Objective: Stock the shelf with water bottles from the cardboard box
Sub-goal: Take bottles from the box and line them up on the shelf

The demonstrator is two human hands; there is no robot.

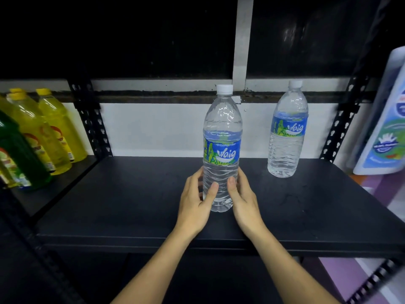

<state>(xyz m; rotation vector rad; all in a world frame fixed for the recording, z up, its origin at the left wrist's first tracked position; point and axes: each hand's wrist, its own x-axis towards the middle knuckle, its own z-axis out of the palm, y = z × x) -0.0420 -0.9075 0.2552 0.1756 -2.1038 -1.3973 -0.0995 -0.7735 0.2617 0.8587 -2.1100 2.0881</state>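
The water bottle [221, 132] stands upright near the middle of the black shelf [131, 205], towards the front edge, and its base looks to be resting on the board. Both hands hold its ribbed lower part. The left hand [194, 202] and the right hand [244, 202] each curl round it, thumbs on the front and fingers wrapped behind, so the grip is closed on the bottle from both sides. A second bottle [287, 132] of the same brand stands further back and to the right, well apart from the held one. The cardboard box is out of view.

The step in hand appears to be setting this bottle in its place. To do it well, the person should keep the bottle vertical and slide or lift it back until it lines up beside the second bottle, label facing out. Holding low helps steadiness, but the thin wall may dent if squeezed hard. The base should sit flat before the fingers let go.

Yellow bottles [54, 128] and a green bottle [19, 154] fill the bay to the left, and a white jug [385, 128] stands at the right.
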